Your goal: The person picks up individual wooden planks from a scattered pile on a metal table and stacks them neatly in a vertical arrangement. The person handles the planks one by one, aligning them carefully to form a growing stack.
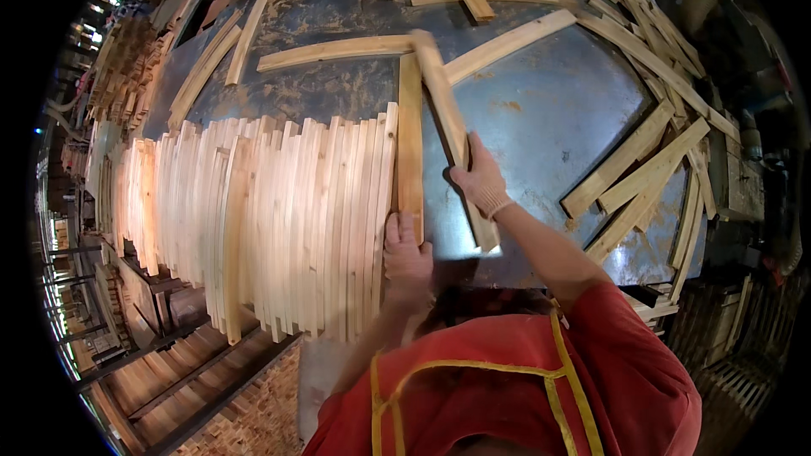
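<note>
My right hand (483, 177), in a pale knit glove, is closed around a wooden strip (443, 101). This strip leans slightly left at its far end, which is blurred over the other wood. A darker yellowish wooden board (410, 143) lies lengthwise along the right side of a row of pale strips (291, 219). At the board's near end, my left hand (408, 255) has its fingers and thumb closed about it, close to the row's last strip. The strips in the row stand side by side with uneven ends.
A metal-topped table (541, 135) carries scattered sawdust. Loose strips (507, 42) lie across its far part, and more boards (646, 169) are heaped along the right edge. Stacked wood (122, 76) stands at the far left. Wood pieces (253, 405) cover the lower left below a dark rail.
</note>
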Tool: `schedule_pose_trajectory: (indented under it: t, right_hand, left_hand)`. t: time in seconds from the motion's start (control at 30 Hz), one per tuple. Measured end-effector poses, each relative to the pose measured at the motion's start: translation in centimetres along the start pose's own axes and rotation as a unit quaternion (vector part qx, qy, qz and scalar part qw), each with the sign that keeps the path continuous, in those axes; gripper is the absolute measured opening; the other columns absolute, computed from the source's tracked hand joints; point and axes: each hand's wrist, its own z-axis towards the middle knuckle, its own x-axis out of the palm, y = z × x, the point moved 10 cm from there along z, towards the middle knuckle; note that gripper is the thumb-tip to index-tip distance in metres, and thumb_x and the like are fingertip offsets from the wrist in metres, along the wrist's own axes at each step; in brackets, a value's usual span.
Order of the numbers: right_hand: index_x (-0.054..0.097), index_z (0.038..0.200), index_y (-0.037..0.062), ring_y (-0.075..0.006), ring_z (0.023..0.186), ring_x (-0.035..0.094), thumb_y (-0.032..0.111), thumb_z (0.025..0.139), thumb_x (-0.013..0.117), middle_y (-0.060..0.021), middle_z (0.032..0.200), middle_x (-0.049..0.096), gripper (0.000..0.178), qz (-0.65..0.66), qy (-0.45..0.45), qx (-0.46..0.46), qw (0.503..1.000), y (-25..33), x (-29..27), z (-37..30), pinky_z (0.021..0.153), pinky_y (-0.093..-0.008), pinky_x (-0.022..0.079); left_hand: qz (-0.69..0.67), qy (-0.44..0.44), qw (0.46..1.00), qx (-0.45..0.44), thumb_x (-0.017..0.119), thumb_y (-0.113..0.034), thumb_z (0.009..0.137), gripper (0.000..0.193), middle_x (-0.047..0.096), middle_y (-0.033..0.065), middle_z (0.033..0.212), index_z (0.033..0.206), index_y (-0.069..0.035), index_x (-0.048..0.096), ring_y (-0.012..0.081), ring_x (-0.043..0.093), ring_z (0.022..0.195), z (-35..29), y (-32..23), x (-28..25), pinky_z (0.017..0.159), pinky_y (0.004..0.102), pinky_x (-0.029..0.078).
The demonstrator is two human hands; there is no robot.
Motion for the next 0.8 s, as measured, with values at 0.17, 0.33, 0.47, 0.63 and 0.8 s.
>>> schedule_pose_trajectory:
  t: [0.17,0.33,0.47,0.63,0.8]
  right_hand:
    - [0.047,0.151,-0.0002,-0.0445,0.107,0.074,0.050,0.090,0.073,-0.0289,0.110,0.076,0.083,-0.021,0.182,0.096,0.978,-4.9,6.4,-10.1,0.097,-0.0484,0.057]
    - [0.050,0.145,-0.0065,-0.0452,0.117,0.069,0.047,0.097,0.070,-0.0330,0.120,0.072,0.075,-0.002,0.336,-0.044,0.941,1.7,13.4,-15.6,0.103,-0.0498,0.053]
    - [0.060,0.139,0.0014,-0.0430,0.116,0.070,0.037,0.097,0.069,-0.0247,0.120,0.074,0.056,-0.051,0.356,-0.120,0.925,4.4,11.7,-14.7,0.102,-0.0488,0.053]
    - [0.067,0.119,0.0021,-0.0462,0.108,0.069,0.032,0.090,0.067,-0.0264,0.118,0.071,0.042,-0.181,-0.094,0.048,0.978,-5.9,-14.6,-7.8,0.094,-0.0528,0.055]
    - [0.060,0.131,0.0006,-0.0438,0.119,0.070,0.050,0.084,0.080,-0.0256,0.126,0.072,0.071,-0.171,-0.389,0.356,0.832,-20.3,-36.6,-12.7,0.099,-0.0510,0.058]
  left_hand:
    - [-0.375,0.209,0.902,-0.054,0.072,-0.016,0.093,0.070,0.061,0.0233,0.145,0.157,-0.001,0.049,0.0417,0.064,0.126,-5.9,1.3,-1.4,0.101,0.0432,0.056]
    - [0.049,0.076,0.992,0.091,0.072,-0.032,0.092,0.072,0.059,0.0203,0.148,0.154,-0.002,0.051,0.0400,0.060,0.131,-8.8,2.3,-4.7,0.109,0.0489,0.050]
    - [0.217,-0.097,0.940,0.244,0.071,-0.032,0.089,0.068,0.057,0.0193,0.147,0.149,-0.003,0.055,0.0422,0.051,0.139,-8.6,-0.4,-6.3,0.118,0.0572,0.040]
    - [0.218,-0.074,0.936,0.266,0.072,-0.026,0.082,0.077,0.049,0.0179,0.156,0.153,-0.004,0.052,0.0414,0.042,0.147,-7.2,2.7,-4.2,0.123,0.0587,0.032]
    - [0.214,-0.131,0.925,0.287,0.065,-0.016,0.083,0.055,0.059,0.0184,0.136,0.136,-0.001,0.061,0.0426,0.054,0.130,-7.6,0.2,-5.3,0.114,0.0604,0.042]
